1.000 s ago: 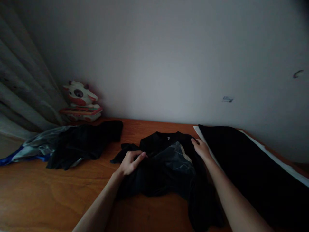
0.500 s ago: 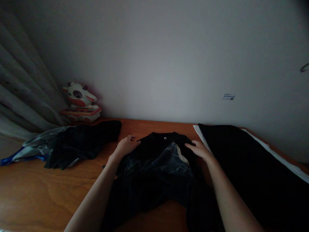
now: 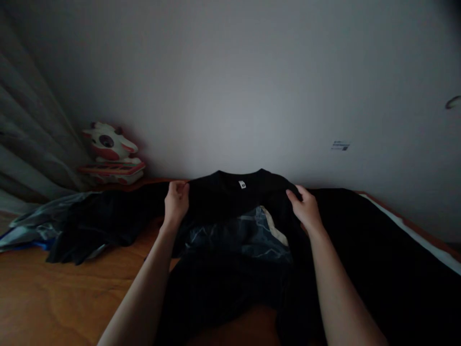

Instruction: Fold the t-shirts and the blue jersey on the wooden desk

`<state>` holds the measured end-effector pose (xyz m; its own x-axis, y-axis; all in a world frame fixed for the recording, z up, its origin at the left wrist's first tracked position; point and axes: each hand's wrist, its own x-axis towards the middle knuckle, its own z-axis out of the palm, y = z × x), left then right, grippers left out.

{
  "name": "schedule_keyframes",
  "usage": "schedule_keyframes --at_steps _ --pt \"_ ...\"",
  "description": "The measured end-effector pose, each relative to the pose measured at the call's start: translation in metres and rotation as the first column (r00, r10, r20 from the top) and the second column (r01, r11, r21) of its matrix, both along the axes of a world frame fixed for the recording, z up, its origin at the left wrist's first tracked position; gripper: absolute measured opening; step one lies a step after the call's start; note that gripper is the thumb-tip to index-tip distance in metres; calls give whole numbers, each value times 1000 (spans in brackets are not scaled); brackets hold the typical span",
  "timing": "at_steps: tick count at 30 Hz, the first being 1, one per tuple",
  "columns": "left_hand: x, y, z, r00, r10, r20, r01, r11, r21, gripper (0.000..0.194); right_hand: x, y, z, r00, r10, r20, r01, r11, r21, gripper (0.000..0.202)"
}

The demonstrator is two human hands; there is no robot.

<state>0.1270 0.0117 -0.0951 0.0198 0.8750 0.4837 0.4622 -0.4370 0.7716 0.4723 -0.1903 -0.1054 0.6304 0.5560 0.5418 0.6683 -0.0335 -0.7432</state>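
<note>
A black long-sleeved shirt (image 3: 230,199) with a dark blue-grey printed front hangs partly raised between my two hands, its neckline and small white label facing me. My left hand (image 3: 176,203) pinches the shirt at its left shoulder. On the opposite shoulder, my right hand (image 3: 305,206) grips the cloth between thumb and fingers. The lower part of the shirt drapes down onto the wooden surface in front of me, and its dark folds are hard to make out.
Dark and grey clothes (image 3: 108,216) lie heaped at the left. A cow-shaped toy keyboard (image 3: 113,156) stands behind them against the wall. Black fabric with a white edge (image 3: 360,240) is spread at the right. A curtain (image 3: 29,120) hangs at far left; the wooden surface (image 3: 72,298) shows below.
Both hands have closed on the shirt's shoulders and lifted them up from the surface. The neckline has risen and the shoulders are pulled wider apart. The view has shifted slightly.
</note>
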Motion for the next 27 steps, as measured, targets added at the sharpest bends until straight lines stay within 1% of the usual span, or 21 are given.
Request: schedule_keyframes --at_steps 2,4,6,8,9,11,12,13,15,16,17,18,19,20,21,22,23,24,25,26,27 --pt "-9 3 8 989 10 147 -18 998 57 23 -1 -5 8 997 -23 73 18 997 70 33" --pt "-18 5 13 988 -25 151 17 998 55 24 0 -11 14 981 -10 192 -1 998 58 25" --pt "-28 6 17 995 -97 31 97 995 -12 27 2 -17 17 961 33 276 -19 998 -53 19" --pt "-35 5 20 957 -241 -163 219 965 -142 31 4 -22 17 959 103 265 -43 974 -223 16" --pt "-38 4 22 903 -336 -268 280 933 -227 32 5 -24 17 963 149 223 -75 948 -311 17" --pt "-40 2 25 749 -489 -447 335 862 -381 24 5 -27 16 966 246 83 -186 878 -441 20" --pt "-40 0 27 678 -517 -522 325 849 -417 19 5 -30 17 959 284 -12 -255 842 -476 22" --pt "-39 -2 30 633 -502 -589 295 860 -416 16 5 -33 18 944 310 -114 -324 807 -493 23" --pt "-40 -7 38 622 -399 -674 214 914 -344 16 4 -42 22 899 318 -301 -432 750 -500 27" --pt "-41 -11 43 633 -381 -674 193 921 -339 15 4 -48 24 876 301 -377 -467 727 -504 30" --pt "-44 -15 47 647 -417 -638 201 901 -385 14 5 -54 27 855 276 -440 -490 706 -510 34" --pt "-48 -19 52 655 -504 -564 236 845 -480 16 5 -62 28 836 249 -490 -508 687 -519 38" --pt "-52 -23 55 647 -613 -454 291 748 -596 20 6 -69 29 816 223 -533 -527 665 -530 42" --pt "-56 -27 58 621 -714 -325 347 621 -703 27 7 -74 30 796 196 -573 -548 635 -544 46" --pt "-59 -29 59 590 -782 -200 391 494 -777 32 7 -78 29 774 176 -608 -572 607 -552 50" --pt "-60 -30 58 577 -810 -102 429 407 -807 37 7 -80 28 752 165 -639 -595 587 -549 52" --pt "-58 -30 56 597 -802 -38 466 385 -797 39 6 -78 26 727 165 -666 -616 584 -528 53" --pt "-54 -28 52 651 -759 -1 505 434 -746 41 4 -74 24 705 175 -687 -626 608 -488 54" --pt "-49 -24 47 729 -684 22 530 544 -651 43 2 -67 21 694 198 -692 -616 661 -428 54" --pt "-41 -20 41 814 -579 37 511 686 -518 46 0 -58 18 703 229 -673 -582 729 -360 55" --pt "-34 -15 35 886 -462 46 445 815 -371 51 -2 -49 15 737 252 -627 -528 794 -301 58"
